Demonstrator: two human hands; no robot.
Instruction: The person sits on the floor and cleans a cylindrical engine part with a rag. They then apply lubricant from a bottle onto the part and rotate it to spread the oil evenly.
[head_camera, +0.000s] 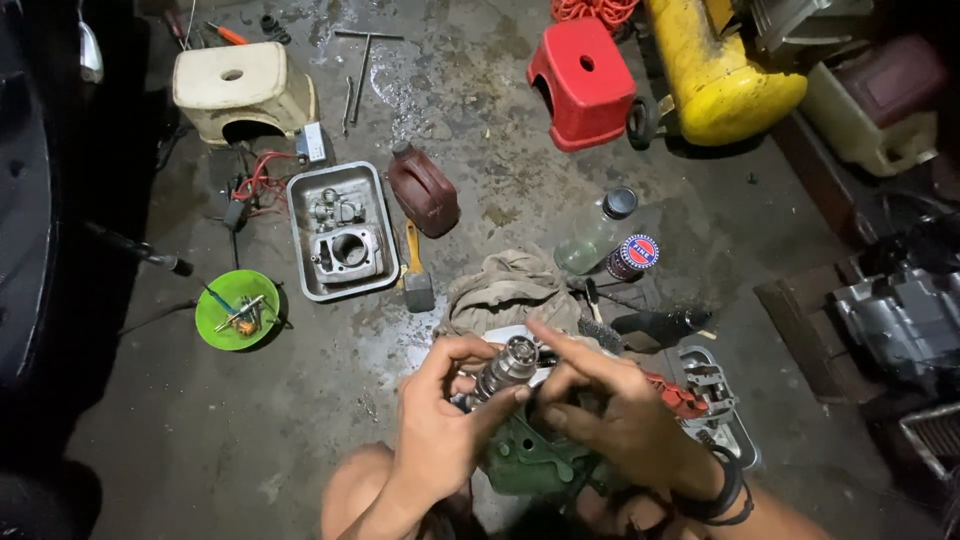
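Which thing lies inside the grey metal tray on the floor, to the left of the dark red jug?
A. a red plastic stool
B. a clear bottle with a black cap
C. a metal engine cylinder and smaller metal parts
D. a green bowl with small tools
C: the grey metal tray holds a metal engine cylinder with smaller metal parts above it, left of the dark red jug.
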